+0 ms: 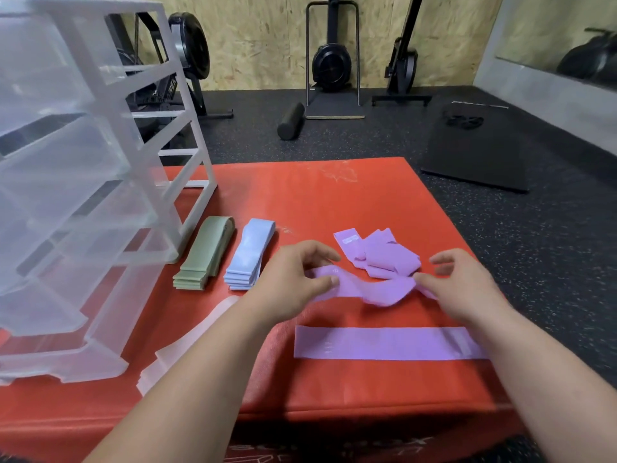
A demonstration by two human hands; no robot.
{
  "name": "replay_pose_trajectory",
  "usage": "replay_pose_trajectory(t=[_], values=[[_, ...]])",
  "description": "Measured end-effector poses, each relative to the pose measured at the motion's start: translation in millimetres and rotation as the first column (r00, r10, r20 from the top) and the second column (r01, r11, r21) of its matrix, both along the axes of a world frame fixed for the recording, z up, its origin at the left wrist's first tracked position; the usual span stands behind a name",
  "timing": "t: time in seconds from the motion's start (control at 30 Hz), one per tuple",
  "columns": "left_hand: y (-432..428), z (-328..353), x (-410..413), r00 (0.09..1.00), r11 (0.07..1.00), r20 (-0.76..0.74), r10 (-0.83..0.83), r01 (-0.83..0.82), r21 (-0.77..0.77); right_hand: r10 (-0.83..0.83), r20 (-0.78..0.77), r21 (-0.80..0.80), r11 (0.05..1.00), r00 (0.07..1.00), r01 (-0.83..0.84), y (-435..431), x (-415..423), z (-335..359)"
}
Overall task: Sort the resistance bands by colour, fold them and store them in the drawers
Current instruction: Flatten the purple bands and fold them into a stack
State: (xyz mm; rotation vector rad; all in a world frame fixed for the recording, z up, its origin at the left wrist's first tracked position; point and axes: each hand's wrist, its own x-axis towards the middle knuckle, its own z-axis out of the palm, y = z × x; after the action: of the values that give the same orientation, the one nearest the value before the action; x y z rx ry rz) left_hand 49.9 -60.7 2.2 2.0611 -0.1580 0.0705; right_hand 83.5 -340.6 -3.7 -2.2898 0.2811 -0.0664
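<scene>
so i'm pinching a purple band (364, 289) at frame centre, left hand (293, 282) and right hand (467, 289) gripping its ends, stretching it flat for folding; green stack (203, 255) and blue stack (248, 255) are waiting beside the drawers (66, 195).

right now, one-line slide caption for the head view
Left hand and right hand pinch a purple band over a red mat, with green stack and blue stack lying beside clear drawers.

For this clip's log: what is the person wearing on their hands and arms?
Nothing visible. The left hand and right hand are bare, with no gloves, rings, watch or wristbands showing. No sleeves appear; both arms are uncovered down to the frame's edge.
</scene>
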Motion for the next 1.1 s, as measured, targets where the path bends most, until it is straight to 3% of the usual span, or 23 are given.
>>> replay_pose_trajectory(t=[0.03,0.1,0.2,0.3,0.47,0.6,0.77,0.9,1.1], values=[[-3.5,2.4,-1.8,1.000,1.000,0.005,-0.017,0.017,0.007,0.062,0.025,-0.113,0.992,0.998,-0.058,1.8,-3.0,0.7],[-11.1,6.5,-5.1,0.998,0.998,0.031,-0.051,0.050,0.031,0.251,0.114,-0.163,0.959,0.961,-0.231,9.9,-8.1,6.2],[-21.8,12.7,-11.6,0.994,0.996,0.066,-0.084,0.081,0.038,0.555,0.159,0.013,0.826,0.816,-0.564,28.9,-20.6,19.7],[-28.5,20.3,-18.9,0.988,0.996,0.129,-0.089,0.086,0.030,0.678,0.153,0.009,0.726,0.719,-0.687,36.3,-29.3,22.0],[-24.1,24.7,-28.3,0.968,0.999,0.247,0.041,-0.049,0.024,0.649,0.191,-0.150,0.761,0.737,-0.631,19.5,-23.9,18.8],[-13.4,24.3,-30.9,0.947,0.984,0.269,0.174,-0.175,-0.018,0.564,0.152,-0.344,0.800,0.811,-0.492,-9.4,-20.0,14.1],[-4.8,24.1,-38.7,0.931,0.965,0.253,0.262,-0.258,-0.048,0.504,0.120,-0.466,0.789,0.855,-0.400,-50.3,-18.4,9.9],[-0.5,18.5,-42.9,0.945,0.955,0.158,0.286,-0.269,-0.122,0.435,0.167,-0.407,0.848,0.885,-0.340,-75.3,-23.6,16.1],[4.0,6.7,-53.4,0.961,0.963,0.069,0.268,-0.265,-0.049,0.412,0.075,-0.046,0.911,0.908,-0.409,-102.8,-35.9,20.2]])
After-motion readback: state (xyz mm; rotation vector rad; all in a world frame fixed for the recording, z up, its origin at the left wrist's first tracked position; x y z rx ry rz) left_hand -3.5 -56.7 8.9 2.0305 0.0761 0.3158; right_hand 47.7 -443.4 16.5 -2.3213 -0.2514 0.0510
